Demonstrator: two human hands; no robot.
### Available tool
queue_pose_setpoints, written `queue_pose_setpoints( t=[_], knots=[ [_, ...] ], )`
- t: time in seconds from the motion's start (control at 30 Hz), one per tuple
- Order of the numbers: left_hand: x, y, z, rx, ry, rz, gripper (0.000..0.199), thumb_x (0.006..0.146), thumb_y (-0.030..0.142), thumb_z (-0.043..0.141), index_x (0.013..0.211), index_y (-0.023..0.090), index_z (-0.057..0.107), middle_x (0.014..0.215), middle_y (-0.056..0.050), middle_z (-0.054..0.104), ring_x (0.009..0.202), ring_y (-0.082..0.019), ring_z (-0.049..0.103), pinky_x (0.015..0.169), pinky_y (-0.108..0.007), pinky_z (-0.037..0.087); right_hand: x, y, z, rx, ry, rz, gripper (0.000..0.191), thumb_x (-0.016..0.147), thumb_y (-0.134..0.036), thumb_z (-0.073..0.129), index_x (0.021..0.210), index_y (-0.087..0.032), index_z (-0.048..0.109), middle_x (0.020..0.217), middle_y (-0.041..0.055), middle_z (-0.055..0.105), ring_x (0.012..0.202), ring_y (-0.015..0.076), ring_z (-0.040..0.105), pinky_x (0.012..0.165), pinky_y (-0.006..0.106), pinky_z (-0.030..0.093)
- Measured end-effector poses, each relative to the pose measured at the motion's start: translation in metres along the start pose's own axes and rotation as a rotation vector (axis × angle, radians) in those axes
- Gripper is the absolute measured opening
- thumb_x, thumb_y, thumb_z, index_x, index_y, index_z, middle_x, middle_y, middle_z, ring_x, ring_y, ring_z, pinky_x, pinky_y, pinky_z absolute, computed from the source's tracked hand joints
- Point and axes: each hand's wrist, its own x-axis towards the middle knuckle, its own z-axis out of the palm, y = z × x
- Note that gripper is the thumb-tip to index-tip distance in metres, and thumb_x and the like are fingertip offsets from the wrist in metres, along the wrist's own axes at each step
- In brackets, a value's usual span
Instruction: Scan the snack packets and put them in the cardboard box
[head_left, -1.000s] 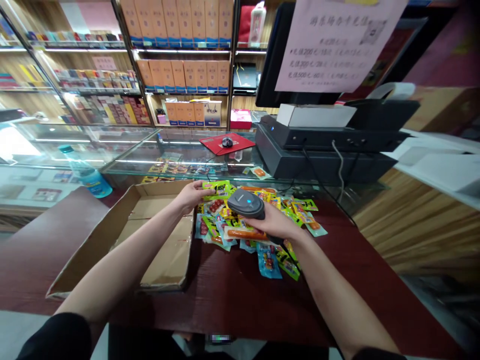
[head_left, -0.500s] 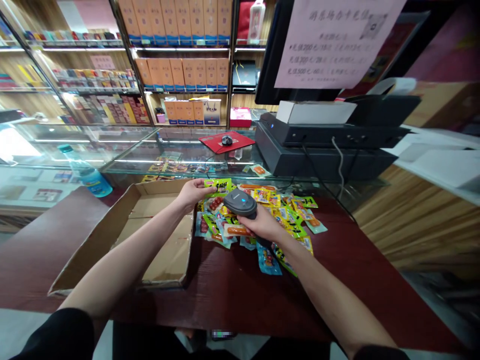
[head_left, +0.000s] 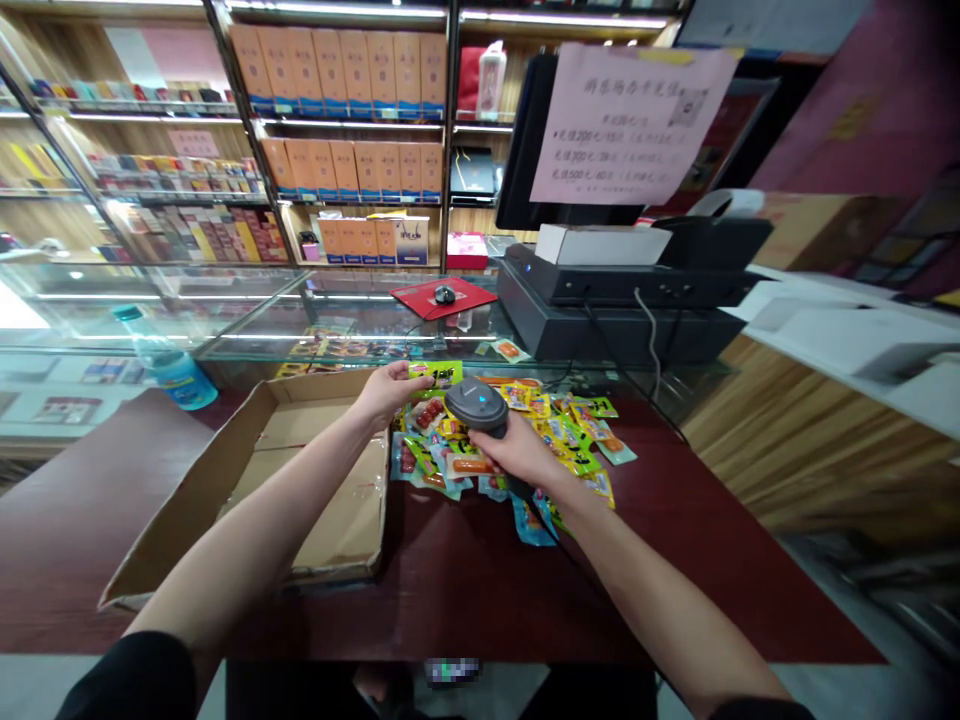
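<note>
My left hand (head_left: 388, 393) pinches the left end of a green snack packet (head_left: 436, 375), held just above the pile's far left side. In my right hand (head_left: 517, 448) is a dark grey barcode scanner (head_left: 477, 403), its head pointing left and away toward the green packet. A small blue light shows on top of it. Below and around both hands lies a loose pile of snack packets (head_left: 574, 432) in yellow, green and blue; several have a sausage showing through clear film. My left forearm crosses over an open cardboard box (head_left: 330, 545) with nothing seen inside.
A red-brown counter (head_left: 465, 600) carries the pile and box. Behind is a glass display case (head_left: 337, 290) with a mouse (head_left: 445, 294) on a red mat. A blue bottle (head_left: 180, 375) stands left. At right are a monitor (head_left: 517, 150) and a cash drawer (head_left: 592, 335).
The camera view has tilted up slightly, so the shelves and monitor sit lower. Both hands keep nearly the same place, still holding the green packet and the scanner.
</note>
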Motion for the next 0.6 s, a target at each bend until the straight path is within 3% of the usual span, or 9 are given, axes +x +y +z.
queue_pose_setpoints(
  t=[0.1, 0.23, 0.33, 0.4, 0.5, 0.6],
  knots=[
    [-0.005, -0.005, 0.014, -0.12, 0.088, -0.13, 0.028, 0.068, 0.012, 0.082, 0.083, 0.015, 0.059, 0.077, -0.003, 0.07, 0.066, -0.015, 0.07, 0.065, -0.031, 0.061, -0.009, -0.007, 0.006, -0.148, 0.084, 0.014, 0.027, 0.08, -0.035, 0.066, 0.103, -0.02, 0.065, 0.094, 0.007, 0.072, 0.09, 0.0262, 0.069, 0.082, 0.038, 0.055],
    [-0.021, -0.03, 0.04, -0.255, 0.165, -0.42, 0.018, 0.08, 0.012, 0.068, 0.096, 0.016, 0.061, 0.07, -0.003, 0.07, 0.062, -0.018, 0.071, 0.063, -0.033, 0.062, -0.014, -0.025, 0.03, -0.401, 0.246, -0.006, 0.047, 0.079, -0.031, 0.066, 0.121, -0.013, 0.052, 0.119, 0.0182, 0.06, 0.112, 0.032, 0.06, 0.095, 0.045, 0.051],
    [-0.036, -0.047, 0.054, -0.382, 0.086, -0.415, 0.022, 0.081, 0.016, 0.064, 0.103, 0.015, 0.065, 0.078, -0.007, 0.075, 0.071, -0.021, 0.074, 0.07, -0.033, 0.062, -0.01, -0.035, 0.055, -0.47, 0.378, -0.014, 0.05, 0.082, -0.028, 0.064, 0.125, -0.008, 0.049, 0.13, 0.023, 0.051, 0.121, 0.032, 0.055, 0.101, 0.043, 0.049],
    [-0.041, -0.052, 0.057, -0.449, 0.076, -0.411, 0.022, 0.083, 0.018, 0.059, 0.102, 0.013, 0.067, 0.082, -0.01, 0.076, 0.075, -0.024, 0.074, 0.075, -0.033, 0.061, -0.008, -0.039, 0.066, -0.532, 0.395, 0.0, 0.049, 0.087, -0.03, 0.059, 0.127, -0.003, 0.05, 0.139, 0.0273, 0.045, 0.128, 0.0335, 0.051, 0.107, 0.043, 0.044],
    [-0.042, -0.054, 0.056, -0.484, 0.068, -0.425, 0.022, 0.084, 0.019, 0.056, 0.101, 0.013, 0.068, 0.081, -0.011, 0.076, 0.075, -0.025, 0.074, 0.075, -0.035, 0.061, -0.015, -0.049, 0.062, -0.708, 0.321, 0.014, 0.056, 0.088, -0.037, 0.06, 0.129, 0.0, 0.053, 0.15, 0.0304, 0.037, 0.14, 0.0416, 0.036, 0.115, 0.055, 0.031],
    [-0.04, -0.054, 0.054, -0.474, 0.081, -0.445, 0.018, 0.084, 0.021, 0.06, 0.099, 0.016, 0.066, 0.071, -0.006, 0.072, 0.062, -0.022, 0.071, 0.065, -0.034, 0.06, -0.031, -0.08, 0.034, -0.845, 0.302, -0.034, 0.079, 0.075, -0.053, 0.075, 0.133, -0.004, 0.054, 0.158, 0.0289, 0.025, 0.145, 0.0504, 0.022, 0.115, 0.068, 0.019]
  ],
)
